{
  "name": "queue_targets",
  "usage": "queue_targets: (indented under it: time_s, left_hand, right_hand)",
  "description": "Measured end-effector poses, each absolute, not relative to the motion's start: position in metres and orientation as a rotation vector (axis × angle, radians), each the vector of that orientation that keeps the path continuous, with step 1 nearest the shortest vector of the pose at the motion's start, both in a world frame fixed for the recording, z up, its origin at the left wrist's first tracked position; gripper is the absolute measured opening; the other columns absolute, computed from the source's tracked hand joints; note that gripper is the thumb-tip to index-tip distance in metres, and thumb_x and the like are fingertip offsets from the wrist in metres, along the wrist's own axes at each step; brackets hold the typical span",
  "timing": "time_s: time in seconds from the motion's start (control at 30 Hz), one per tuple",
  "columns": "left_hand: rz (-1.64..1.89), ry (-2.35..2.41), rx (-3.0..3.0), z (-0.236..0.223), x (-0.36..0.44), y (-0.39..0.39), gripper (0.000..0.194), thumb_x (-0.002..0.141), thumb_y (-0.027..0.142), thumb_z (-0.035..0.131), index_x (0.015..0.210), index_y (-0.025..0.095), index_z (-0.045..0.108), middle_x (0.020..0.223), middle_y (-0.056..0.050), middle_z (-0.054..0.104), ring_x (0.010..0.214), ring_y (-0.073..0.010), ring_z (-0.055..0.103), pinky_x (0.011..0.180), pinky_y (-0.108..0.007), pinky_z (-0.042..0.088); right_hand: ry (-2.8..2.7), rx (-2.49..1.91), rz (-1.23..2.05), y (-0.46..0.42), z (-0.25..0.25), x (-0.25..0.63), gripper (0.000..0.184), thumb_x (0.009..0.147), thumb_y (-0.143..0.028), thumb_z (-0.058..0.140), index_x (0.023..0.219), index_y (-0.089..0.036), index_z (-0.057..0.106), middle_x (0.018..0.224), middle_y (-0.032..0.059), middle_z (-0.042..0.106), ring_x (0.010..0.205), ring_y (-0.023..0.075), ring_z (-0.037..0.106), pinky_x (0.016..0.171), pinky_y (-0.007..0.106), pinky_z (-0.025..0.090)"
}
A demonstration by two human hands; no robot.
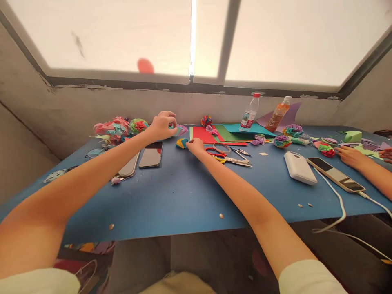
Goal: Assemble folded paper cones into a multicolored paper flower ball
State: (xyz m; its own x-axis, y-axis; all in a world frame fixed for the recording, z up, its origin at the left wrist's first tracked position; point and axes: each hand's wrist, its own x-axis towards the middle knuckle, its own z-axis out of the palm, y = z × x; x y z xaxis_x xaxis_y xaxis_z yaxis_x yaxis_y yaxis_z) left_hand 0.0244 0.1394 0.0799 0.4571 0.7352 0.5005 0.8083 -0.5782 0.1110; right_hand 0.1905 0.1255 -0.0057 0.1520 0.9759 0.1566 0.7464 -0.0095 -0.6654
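My right hand (195, 145) pinches a small folded piece of yellow and blue paper (181, 143) near the middle of the table. To its left, my left hand (164, 125) is raised with fingers curled together; whatever lies in them is hidden. Right behind those fingertips are pieces of teal and purple paper (183, 130). Scissors with yellow handles (235, 161), a second pair with red handles (216, 152) and small pliers (241, 152) rest right of my right hand. Below my left hand lies a black-screened phone (151, 154).
Paper flowers (113, 128) pile up at the left back. Red paper sheets (202, 134), a clear bottle (249, 113) and an orange drink bottle (278, 114) stand or lie behind. A white power bank (300, 168) and cabled phone (336, 174) are near another person's hand (352, 157).
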Motion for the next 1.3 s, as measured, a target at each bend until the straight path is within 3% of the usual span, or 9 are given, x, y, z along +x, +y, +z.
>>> queue_targets:
  time_s: [0.13, 0.27, 0.43, 0.53, 0.67, 0.87, 0.97, 1.13, 1.3]
  left_hand:
    - [-1.083, -1.295, -2.721, 0.066, -0.001, 0.081, 0.015, 0.075, 0.03, 0.053, 0.07, 0.017, 0.058, 0.114, -0.008, 0.061, 0.111, -0.0235, 0.054, 0.098, -0.037, 0.04]
    - [-1.029, -1.242, -2.878, 0.041, -0.007, 0.024, 0.015, 0.08, 0.031, 0.05, 0.074, 0.018, 0.057, 0.124, -0.009, 0.055, 0.113, -0.0225, 0.052, 0.088, -0.034, 0.046]
    - [-0.771, -0.964, -3.053, 0.019, 0.012, -0.007, 0.01, 0.081, 0.027, 0.049, 0.08, 0.018, 0.054, 0.109, -0.009, 0.062, 0.102, -0.0229, 0.055, 0.093, -0.042, 0.04]
    - [-0.675, -1.125, -3.081, 0.017, 0.021, -0.01, 0.027, 0.08, 0.033, 0.051, 0.102, 0.017, 0.051, 0.1, -0.01, 0.061, 0.091, -0.0232, 0.056, 0.087, -0.043, 0.042]
    - [-0.633, -1.312, -3.073, 0.018, 0.017, -0.012, 0.053, 0.074, 0.029, 0.053, 0.125, 0.017, 0.043, 0.107, -0.011, 0.054, 0.096, -0.0247, 0.053, 0.088, -0.042, 0.043]
    - [-0.58, -1.45, -3.182, 0.018, 0.0, -0.008, 0.023, 0.071, 0.022, 0.049, 0.094, 0.02, 0.054, 0.111, -0.006, 0.049, 0.097, -0.0201, 0.053, 0.084, -0.033, 0.044]
    - [-0.592, -1.522, -3.203, 0.017, -0.003, -0.002, 0.015, 0.074, 0.025, 0.051, 0.088, 0.021, 0.051, 0.093, -0.002, 0.056, 0.081, -0.0171, 0.054, 0.071, -0.03, 0.043]
    - [-1.17, -2.139, -3.104, 0.011, -0.002, 0.011, 0.023, 0.075, 0.037, 0.057, 0.087, 0.021, 0.046, 0.074, 0.002, 0.058, 0.062, -0.0134, 0.054, 0.053, -0.024, 0.038]
    - [-1.613, -2.276, -2.907, 0.004, 0.001, 0.014, 0.033, 0.083, 0.051, 0.049, 0.097, 0.021, 0.046, 0.074, 0.0, 0.059, 0.073, -0.0167, 0.058, 0.059, -0.027, 0.043]
  right_hand:
    - [-1.676, -1.563, 0.397, 0.109, -0.003, 0.19, 0.017, 0.078, -0.021, 0.048, 0.089, -0.016, 0.06, 0.092, 0.0065, 0.067, 0.084, 0.0166, 0.061, 0.074, 0.026, 0.045]
    - [-1.728, -1.31, 0.345, 0.081, 0.003, 0.211, 0.016, 0.079, -0.022, 0.048, 0.088, -0.017, 0.06, 0.092, 0.0042, 0.067, 0.088, 0.0159, 0.061, 0.083, 0.028, 0.045]
    - [-1.709, -1.193, 0.294, 0.059, 0.001, 0.242, 0.02, 0.08, -0.027, 0.046, 0.091, -0.017, 0.06, 0.094, 0.0072, 0.066, 0.088, 0.0187, 0.061, 0.077, 0.032, 0.049]
    - [-1.707, -1.164, 0.28, 0.056, -0.002, 0.248, 0.024, 0.082, -0.032, 0.045, 0.094, -0.016, 0.059, 0.094, 0.0094, 0.065, 0.087, 0.02, 0.061, 0.07, 0.031, 0.049]
    - [-1.748, -1.115, 0.272, 0.051, -0.002, 0.245, 0.024, 0.084, -0.039, 0.046, 0.089, -0.018, 0.057, 0.093, 0.0082, 0.063, 0.088, 0.0198, 0.057, 0.074, 0.032, 0.047]
    - [-1.749, -1.096, 0.492, 0.042, 0.003, 0.243, 0.032, 0.086, -0.051, 0.045, 0.082, -0.019, 0.05, 0.074, 0.0003, 0.052, 0.063, 0.011, 0.047, 0.06, 0.026, 0.04]
    - [-1.741, -1.107, 0.587, 0.038, 0.004, 0.242, 0.035, 0.084, -0.053, 0.049, 0.082, -0.019, 0.049, 0.07, -0.0015, 0.049, 0.059, 0.0092, 0.043, 0.056, 0.024, 0.038]
    - [-1.76, -1.087, 0.785, 0.021, 0.01, 0.233, 0.031, 0.085, -0.05, 0.048, 0.083, -0.019, 0.048, 0.07, -0.0007, 0.051, 0.058, 0.0108, 0.047, 0.055, 0.026, 0.042]
    - [-2.068, -1.014, 0.75, -0.008, 0.015, 0.213, 0.022, 0.089, -0.036, 0.042, 0.078, -0.02, 0.05, 0.065, -0.0016, 0.049, 0.058, 0.0104, 0.045, 0.054, 0.023, 0.039]
